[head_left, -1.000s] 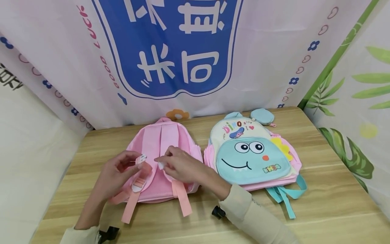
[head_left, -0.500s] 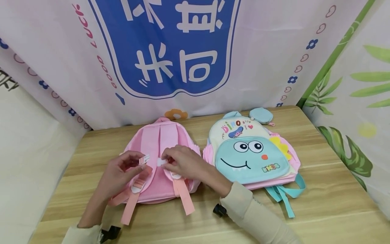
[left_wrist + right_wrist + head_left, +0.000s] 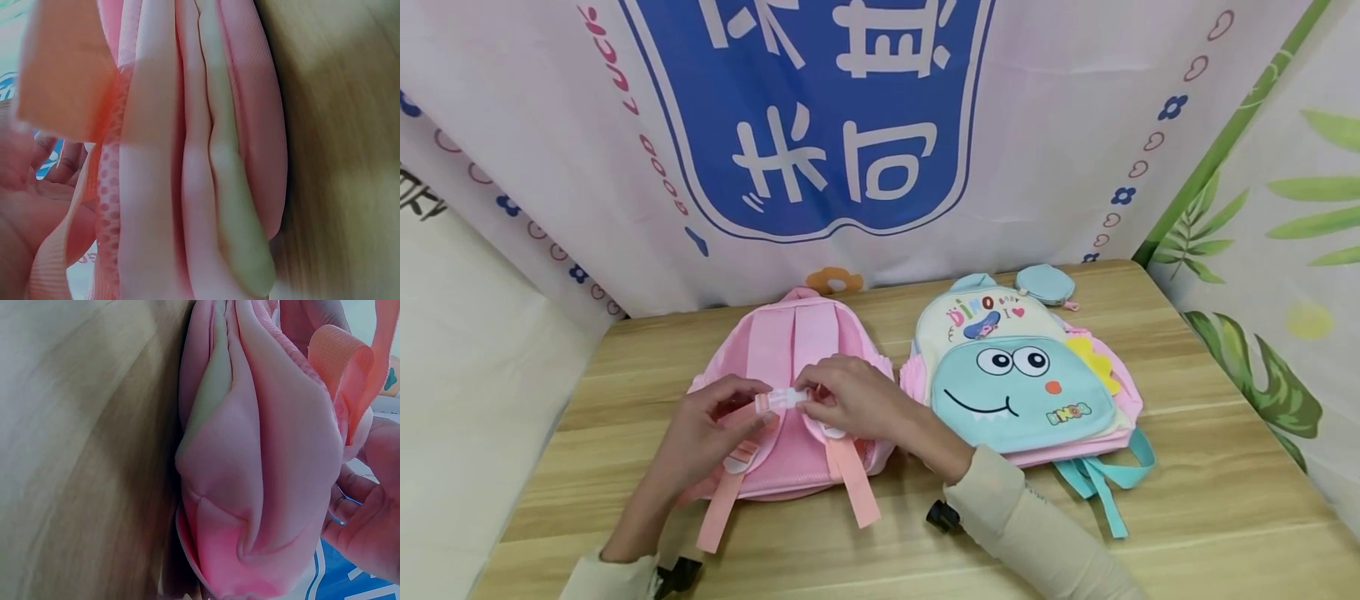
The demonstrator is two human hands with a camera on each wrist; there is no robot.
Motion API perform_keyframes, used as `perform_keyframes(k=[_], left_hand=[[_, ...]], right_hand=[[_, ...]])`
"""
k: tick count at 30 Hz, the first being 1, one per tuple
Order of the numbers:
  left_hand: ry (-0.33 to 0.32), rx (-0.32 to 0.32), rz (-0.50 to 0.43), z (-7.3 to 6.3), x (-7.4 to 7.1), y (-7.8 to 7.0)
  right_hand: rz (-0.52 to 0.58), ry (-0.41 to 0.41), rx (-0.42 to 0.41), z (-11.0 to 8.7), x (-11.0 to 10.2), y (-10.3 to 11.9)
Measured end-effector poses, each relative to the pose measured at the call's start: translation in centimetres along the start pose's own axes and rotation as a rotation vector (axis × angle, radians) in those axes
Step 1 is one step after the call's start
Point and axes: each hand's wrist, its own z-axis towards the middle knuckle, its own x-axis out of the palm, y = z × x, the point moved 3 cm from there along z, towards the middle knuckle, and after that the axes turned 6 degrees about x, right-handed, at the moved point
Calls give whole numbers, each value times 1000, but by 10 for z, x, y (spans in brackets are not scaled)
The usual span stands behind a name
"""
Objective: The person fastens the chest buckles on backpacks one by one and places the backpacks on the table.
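Observation:
A pink backpack (image 3: 801, 462) lies with its shoulder straps facing up. Over the straps, a white plastic buckle (image 3: 781, 399) spans between the two hands, its halves in line and meeting. My left hand (image 3: 711, 425) pinches the left half, which has a salmon webbing end. My right hand (image 3: 853, 400) pinches the right half between thumb and index finger. Salmon strap tails (image 3: 853, 492) hang over the bag's lower edge. In the left wrist view the bag's side and a webbing strap (image 3: 62, 69) hide most of the hand.
A second backpack (image 3: 1022, 408) with a blue dinosaur face lies to the right, its teal straps (image 3: 1105, 483) trailing toward the front. A small round blue pouch (image 3: 1047, 285) sits at its top. The wooden table (image 3: 1210, 500) meets a printed curtain (image 3: 1037, 167) behind.
The left hand has moved right and brought its buckle half against the other one. The right hand has shifted its grip on the white half and stays nearly in place.

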Motion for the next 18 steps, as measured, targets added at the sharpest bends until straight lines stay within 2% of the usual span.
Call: perform_keyframes(k=[6,12,18], left_hand=[[-6,64,-10,0,4,0],[-6,11,-1,1,8,-1],[-25,-36,1,2,8,-1]], right_hand=[[-30,5,-7,0,2,2],[-52,-11,-21,0,5,5],[1,-34,-35,0,7,5]])
